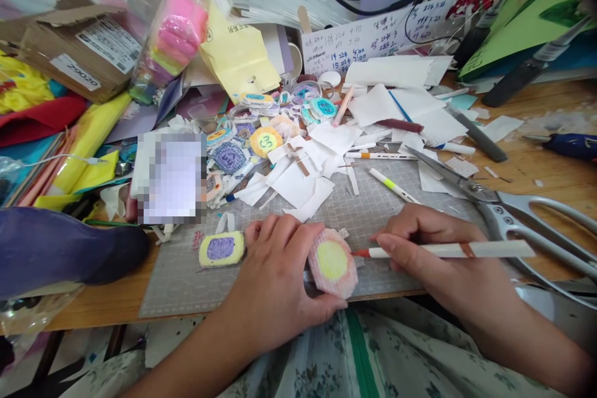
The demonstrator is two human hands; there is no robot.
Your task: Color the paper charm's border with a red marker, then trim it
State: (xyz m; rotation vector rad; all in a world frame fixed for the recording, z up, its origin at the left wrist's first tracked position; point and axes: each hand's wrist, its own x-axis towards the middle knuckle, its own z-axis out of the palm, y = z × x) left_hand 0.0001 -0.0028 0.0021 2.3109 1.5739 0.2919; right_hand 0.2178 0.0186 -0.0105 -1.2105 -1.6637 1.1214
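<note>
My left hand point(275, 273) is closed on a small pink paper piece with a yellow middle point(333, 263) and holds it at the near edge of a grey cutting mat point(373, 199). My right hand point(415, 242) grips a white marker with a red tip point(448, 250). The tip touches the right edge of the pink piece. A yellow piece with a purple middle point(221, 249) lies on the mat left of my left hand.
Large silver scissors point(513, 211) lie at the right. White paper scraps point(303, 180), several coloured pieces point(265, 140) and pens point(392, 185) cover the mat's far side. A cardboard box point(79, 50) and coloured sheets point(69, 149) sit left. A dark purple object point(60, 249) lies near left.
</note>
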